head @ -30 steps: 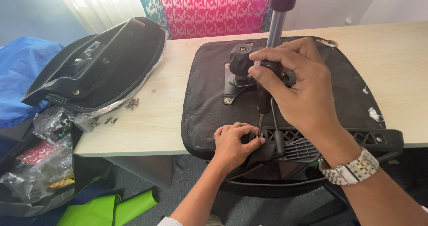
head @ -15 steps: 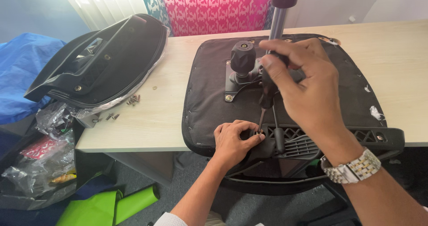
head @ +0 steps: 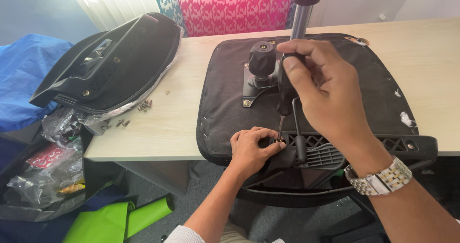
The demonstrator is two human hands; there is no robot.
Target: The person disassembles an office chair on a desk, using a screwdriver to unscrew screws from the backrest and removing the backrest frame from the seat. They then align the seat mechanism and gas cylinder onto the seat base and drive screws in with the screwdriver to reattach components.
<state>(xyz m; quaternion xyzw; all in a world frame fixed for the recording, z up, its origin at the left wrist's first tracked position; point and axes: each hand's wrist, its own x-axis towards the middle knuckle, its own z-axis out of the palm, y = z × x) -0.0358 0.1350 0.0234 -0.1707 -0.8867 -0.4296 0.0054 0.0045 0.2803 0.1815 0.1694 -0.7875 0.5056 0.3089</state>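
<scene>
A black office chair seat (head: 225,94) lies upside down on the light wooden table (head: 163,123), its metal mechanism and black knob (head: 261,58) facing up. My right hand (head: 321,89), with a metal wristwatch, grips a black-handled screwdriver (head: 285,92) held upright, its tip down at the seat's front edge. My left hand (head: 254,149) pinches at the screw spot right under the tip, on the black plastic bracket (head: 335,149).
A second black chair part in plastic wrap (head: 115,65) lies at the table's left. Several loose screws (head: 143,106) sit beside it. A chrome gas-lift post (head: 302,13) rises from the seat. Blue cloth, plastic bags and green sheets lie on the floor at left.
My right hand and the screwdriver stay over the same spot, the grip shifting slightly on the handle. My left hand stays at the tip.
</scene>
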